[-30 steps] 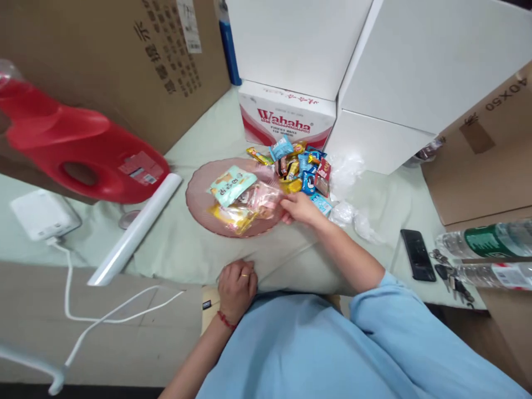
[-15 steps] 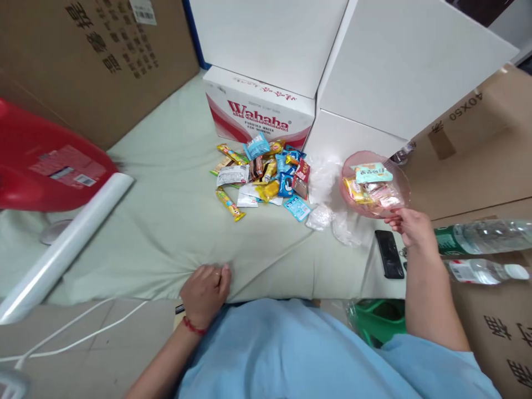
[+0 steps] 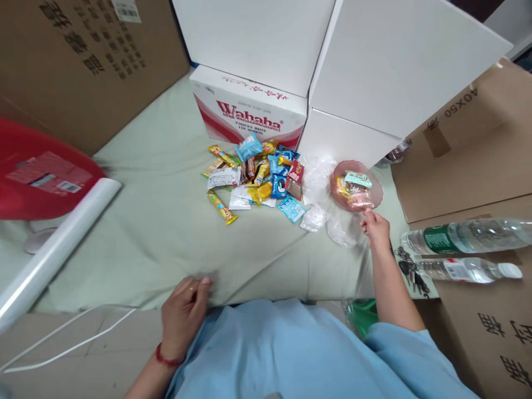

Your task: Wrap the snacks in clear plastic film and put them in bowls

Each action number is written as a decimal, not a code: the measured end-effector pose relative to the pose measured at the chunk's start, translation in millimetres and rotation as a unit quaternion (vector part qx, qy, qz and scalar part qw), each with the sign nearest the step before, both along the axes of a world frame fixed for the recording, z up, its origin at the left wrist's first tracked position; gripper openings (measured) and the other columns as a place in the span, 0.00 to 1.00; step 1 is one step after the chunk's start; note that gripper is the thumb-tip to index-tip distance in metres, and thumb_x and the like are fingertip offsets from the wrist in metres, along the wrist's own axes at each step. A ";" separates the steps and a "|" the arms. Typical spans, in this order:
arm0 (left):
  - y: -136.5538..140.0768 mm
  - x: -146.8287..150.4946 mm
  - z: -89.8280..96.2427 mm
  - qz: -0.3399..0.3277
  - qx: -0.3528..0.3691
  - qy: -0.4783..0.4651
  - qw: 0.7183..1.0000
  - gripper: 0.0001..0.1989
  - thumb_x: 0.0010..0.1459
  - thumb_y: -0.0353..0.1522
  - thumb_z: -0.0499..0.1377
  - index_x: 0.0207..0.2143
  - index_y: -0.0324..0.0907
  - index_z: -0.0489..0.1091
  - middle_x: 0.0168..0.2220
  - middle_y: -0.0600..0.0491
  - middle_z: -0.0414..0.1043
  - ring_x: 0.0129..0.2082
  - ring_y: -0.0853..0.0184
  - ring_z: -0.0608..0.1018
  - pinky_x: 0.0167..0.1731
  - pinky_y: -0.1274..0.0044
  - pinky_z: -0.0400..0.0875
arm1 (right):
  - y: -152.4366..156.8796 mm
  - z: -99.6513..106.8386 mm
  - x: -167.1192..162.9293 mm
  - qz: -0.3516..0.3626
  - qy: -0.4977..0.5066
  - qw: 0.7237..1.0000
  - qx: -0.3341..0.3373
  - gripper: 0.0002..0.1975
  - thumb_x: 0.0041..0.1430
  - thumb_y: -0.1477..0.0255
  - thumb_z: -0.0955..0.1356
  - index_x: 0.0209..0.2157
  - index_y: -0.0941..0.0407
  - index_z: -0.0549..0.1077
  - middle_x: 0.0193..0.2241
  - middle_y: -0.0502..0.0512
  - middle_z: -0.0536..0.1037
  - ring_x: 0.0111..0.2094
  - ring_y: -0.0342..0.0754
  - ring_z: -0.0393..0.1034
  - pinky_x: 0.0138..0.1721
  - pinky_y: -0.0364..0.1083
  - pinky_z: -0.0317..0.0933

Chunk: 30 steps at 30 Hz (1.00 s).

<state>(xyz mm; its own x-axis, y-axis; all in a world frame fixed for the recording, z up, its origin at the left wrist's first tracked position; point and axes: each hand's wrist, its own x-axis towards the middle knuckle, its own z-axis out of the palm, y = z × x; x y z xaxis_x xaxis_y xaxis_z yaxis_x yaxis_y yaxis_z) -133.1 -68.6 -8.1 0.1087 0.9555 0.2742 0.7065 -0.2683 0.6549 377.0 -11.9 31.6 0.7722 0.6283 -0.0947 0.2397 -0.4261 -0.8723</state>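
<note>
A pink translucent bowl (image 3: 376,205) stands on the green cloth at the right, with several wrapped snacks (image 3: 353,185) inside. Just below its near rim is my right hand (image 3: 376,228), fingers loosely bent and apart, holding nothing; whether a fingertip still touches the rim is hard to see. My left hand (image 3: 183,313), a red bracelet on its wrist, is at the near edge of the cloth with fingers curled and empty. Between them and farther back lies a pile of packaged snacks (image 3: 261,191). Crumpled clear plastic bags (image 3: 318,180) lie between pile and bowl.
Behind the pile stands a Wahaha water carton (image 3: 249,113), with white panels (image 3: 366,61) around it. Two plastic bottles (image 3: 477,235) and keys (image 3: 411,271) are at the right. On the left are a red container (image 3: 37,172), a white roll (image 3: 62,246) and a brown carton (image 3: 137,94).
The bowl has come down from a raised position onto the cloth, and my right hand has drawn slightly back from its rim. My left hand has shifted a little nearer and left.
</note>
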 end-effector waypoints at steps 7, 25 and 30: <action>3.0 21.7 27.0 -0.007 -0.063 -0.106 0.992 0.16 0.68 0.38 0.55 0.30 0.42 0.76 0.26 0.54 0.73 0.27 0.68 0.75 0.31 0.76 0.68 | -42.1 -9.3 -35.7 0.284 -0.228 0.921 -0.138 0.10 0.54 0.64 0.70 0.35 0.54 0.79 0.36 0.58 0.79 0.33 0.50 0.72 0.41 0.49 0.65; 54.2 116.3 10.3 -0.026 -0.388 -0.500 0.773 0.21 0.51 0.49 0.69 0.34 0.41 0.72 0.30 0.55 0.74 0.31 0.68 0.74 0.35 0.74 0.70 | -44.1 1.2 -188.1 0.313 0.301 0.901 -0.013 0.20 0.51 0.51 0.76 0.30 0.52 0.73 0.24 0.47 0.69 0.21 0.42 0.57 0.22 0.42 0.54; 48.5 104.9 6.9 -0.030 -0.397 -0.482 0.781 0.19 0.51 0.46 0.68 0.33 0.41 0.72 0.30 0.55 0.73 0.31 0.68 0.73 0.35 0.75 0.68 | -41.2 -4.8 -182.6 0.298 0.308 0.903 -0.013 0.33 0.55 0.37 0.66 0.40 0.53 0.76 0.37 0.57 0.79 0.36 0.51 0.73 0.36 0.48 0.69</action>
<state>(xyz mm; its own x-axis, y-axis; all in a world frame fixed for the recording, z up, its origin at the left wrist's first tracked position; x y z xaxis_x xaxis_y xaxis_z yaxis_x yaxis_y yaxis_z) -28.3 -20.1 -1.2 0.2683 0.8671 -0.4197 -0.2144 0.4785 0.8515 194.4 -53.1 26.7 0.0927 0.9069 -0.4111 -0.0945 -0.4030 -0.9103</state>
